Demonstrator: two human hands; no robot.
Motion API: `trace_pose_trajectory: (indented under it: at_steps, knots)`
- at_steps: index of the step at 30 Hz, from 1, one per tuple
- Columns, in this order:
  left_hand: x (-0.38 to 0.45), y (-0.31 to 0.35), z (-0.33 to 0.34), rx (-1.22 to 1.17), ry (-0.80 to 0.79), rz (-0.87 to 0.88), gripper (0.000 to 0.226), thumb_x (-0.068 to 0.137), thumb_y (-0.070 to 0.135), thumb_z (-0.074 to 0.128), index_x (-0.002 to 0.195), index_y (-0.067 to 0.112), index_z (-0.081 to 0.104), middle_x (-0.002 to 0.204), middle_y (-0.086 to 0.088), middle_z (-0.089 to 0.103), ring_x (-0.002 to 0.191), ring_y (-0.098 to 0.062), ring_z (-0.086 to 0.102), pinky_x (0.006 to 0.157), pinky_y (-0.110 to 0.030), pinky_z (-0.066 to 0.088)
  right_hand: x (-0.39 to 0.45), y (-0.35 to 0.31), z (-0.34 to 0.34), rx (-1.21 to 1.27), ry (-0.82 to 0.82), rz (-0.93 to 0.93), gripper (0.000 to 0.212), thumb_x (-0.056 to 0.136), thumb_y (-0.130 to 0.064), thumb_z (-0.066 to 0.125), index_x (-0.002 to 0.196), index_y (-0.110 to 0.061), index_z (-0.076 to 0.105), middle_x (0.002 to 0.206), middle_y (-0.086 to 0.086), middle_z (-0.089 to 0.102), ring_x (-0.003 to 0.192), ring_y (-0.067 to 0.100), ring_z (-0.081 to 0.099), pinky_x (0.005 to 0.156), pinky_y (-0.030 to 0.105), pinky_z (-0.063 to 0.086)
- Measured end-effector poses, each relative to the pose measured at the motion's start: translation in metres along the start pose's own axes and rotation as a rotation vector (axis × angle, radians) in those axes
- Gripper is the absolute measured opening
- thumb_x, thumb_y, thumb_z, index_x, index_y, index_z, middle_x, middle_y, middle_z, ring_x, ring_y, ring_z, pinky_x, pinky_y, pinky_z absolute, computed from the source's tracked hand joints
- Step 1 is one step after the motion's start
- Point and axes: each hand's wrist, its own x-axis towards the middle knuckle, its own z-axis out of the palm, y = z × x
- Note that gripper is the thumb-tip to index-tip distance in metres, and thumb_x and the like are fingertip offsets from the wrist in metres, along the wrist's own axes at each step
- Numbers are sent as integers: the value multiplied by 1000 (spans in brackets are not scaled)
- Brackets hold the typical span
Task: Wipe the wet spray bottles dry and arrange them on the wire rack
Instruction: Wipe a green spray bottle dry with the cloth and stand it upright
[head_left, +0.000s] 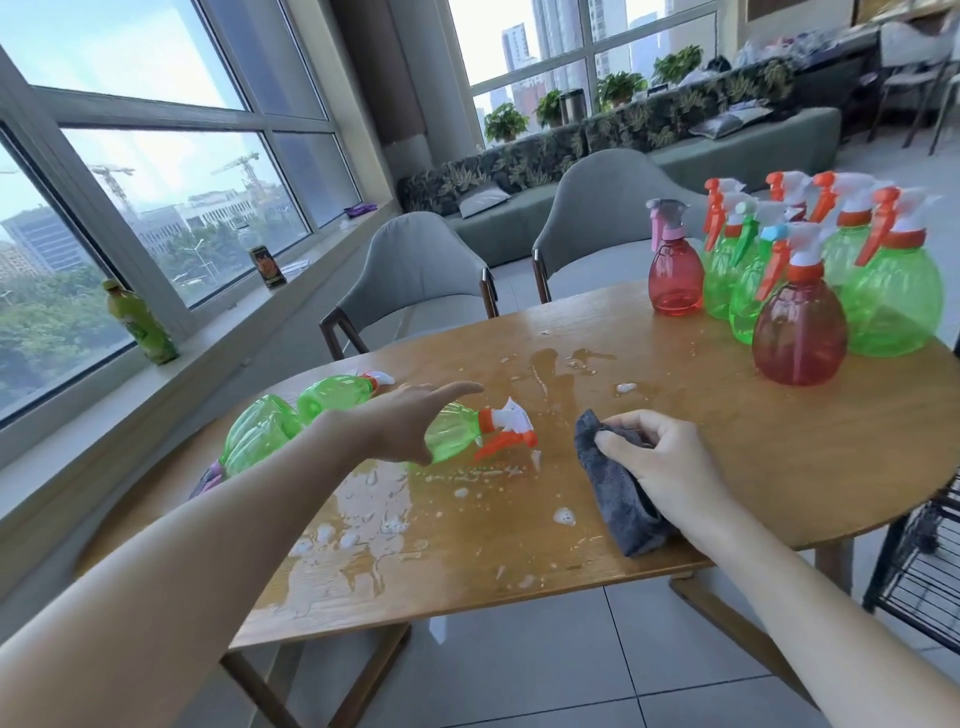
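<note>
The left hand (410, 421) reaches with straight, relaxed fingers over a green spray bottle (457, 431) that lies on its side on the wet table (675, 431); whether it touches the bottle I cannot tell. The right hand (657, 457) grasps a grey cloth (618, 499) (pressed on the tabletop). More bottles stand upright at the far right (800, 322). The wire rack (924, 561) stands beside the table, at the right edge.

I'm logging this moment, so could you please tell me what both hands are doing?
Left hand: open, fingers straight, over the lying green bottle.
Right hand: holding the grey cloth.
</note>
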Motion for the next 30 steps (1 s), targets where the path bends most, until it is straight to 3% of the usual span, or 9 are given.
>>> trace_pose_trajectory:
  at_steps: [3,5,10,14,18,24,27,30]
  knots:
    - [-14,-2,4,-181,41,-3,105,86,19,88,162,47,22,157,-2,50,138,-30,55,110,-42,48,-2,0,-2,13,0,-3,5,91,-29,77,95,-29,75,93,-12,77,92,10,73,85,42,61]
    - [-30,8,6,-360,119,12,95,88,21,87,154,51,26,154,2,47,139,-24,51,106,-35,44,-4,-1,-5,20,0,-11,6,91,-30,77,96,-29,75,94,-12,77,93,10,73,85,42,61]
    - [-64,53,30,-671,230,-7,76,94,42,80,147,55,27,146,-5,53,142,-19,48,111,-39,42,-9,-6,-14,35,34,-37,6,91,-29,77,96,-29,75,94,-12,78,93,11,73,81,38,61]
    - [-80,98,55,-818,349,10,64,103,41,69,149,56,27,149,-2,47,146,-14,39,110,-38,39,-12,-8,-26,39,53,-60,4,91,-26,77,95,-28,76,91,-12,77,89,8,73,73,29,56]
    - [-88,119,79,-915,466,-24,62,103,48,64,148,62,24,165,6,36,152,-13,33,123,-51,37,-12,-4,-35,20,55,-70,7,89,-27,78,96,-29,76,92,-13,78,92,7,73,78,31,57]
    - [-101,139,96,-859,588,-38,59,107,46,54,154,57,19,158,24,25,145,4,22,117,-29,21,-20,-4,-35,-9,28,-105,8,89,-26,78,92,-32,75,88,-19,76,89,4,72,76,29,56]
    - [-106,141,104,-857,646,-73,53,107,51,49,150,62,19,160,23,29,147,5,25,118,-27,22,-29,-8,-26,-62,-53,-159,10,90,-26,77,94,-35,76,91,-22,75,90,-1,70,79,28,56]
    - [-112,138,109,-865,656,-72,51,104,57,46,147,69,20,161,28,31,149,9,27,120,-28,22,-38,-14,-11,-148,-61,-291,16,91,-21,77,100,-34,77,97,-22,74,96,-6,66,80,15,51]
